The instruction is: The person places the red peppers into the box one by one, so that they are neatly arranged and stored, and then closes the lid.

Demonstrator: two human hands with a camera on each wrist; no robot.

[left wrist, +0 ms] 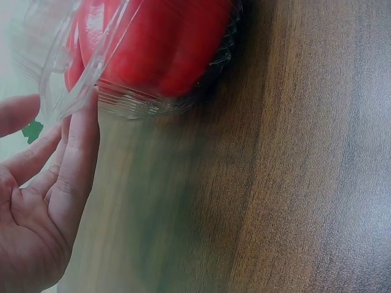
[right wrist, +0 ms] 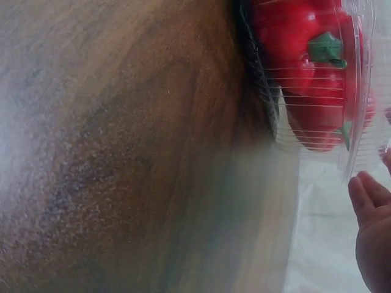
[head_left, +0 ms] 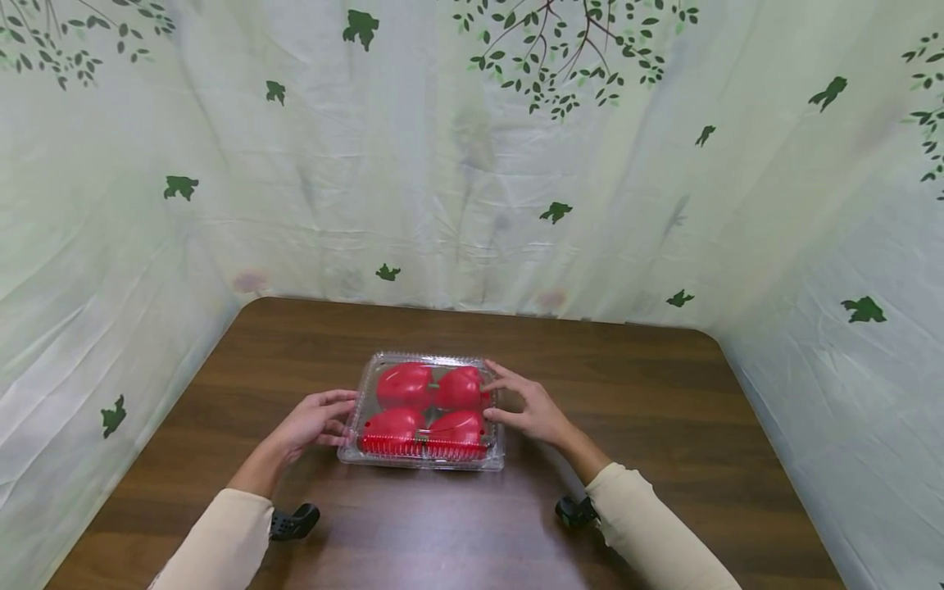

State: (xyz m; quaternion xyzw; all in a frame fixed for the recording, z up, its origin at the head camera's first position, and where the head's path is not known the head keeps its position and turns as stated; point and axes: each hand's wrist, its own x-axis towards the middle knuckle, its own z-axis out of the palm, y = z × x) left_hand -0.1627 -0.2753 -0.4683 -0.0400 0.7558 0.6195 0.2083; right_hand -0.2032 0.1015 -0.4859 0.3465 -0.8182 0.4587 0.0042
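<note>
Red bell peppers (head_left: 404, 385) with green stems, several of them, sit inside a clear plastic clamshell box (head_left: 424, 464) on the table. Its lid lies over them. At the box's left side is my left hand (head_left: 313, 424); in the left wrist view its straight fingertips (left wrist: 90, 104) touch the flange, with the thumb (left wrist: 18, 115) held apart. My right hand (head_left: 533, 408) is at the opposite side, fingers spread and fingertips over the lid's right edge. The right wrist view shows its fingertips (right wrist: 359, 184) right at the flange, with part of that hand out of frame.
The brown wood-grain table (head_left: 634, 393) has rounded far corners. Pale curtains (head_left: 457, 164) printed with leaves and branches enclose the back and both sides. A black strapped device (head_left: 295, 522) is on the left wrist and another (head_left: 575, 512) on the right, below cream sleeves.
</note>
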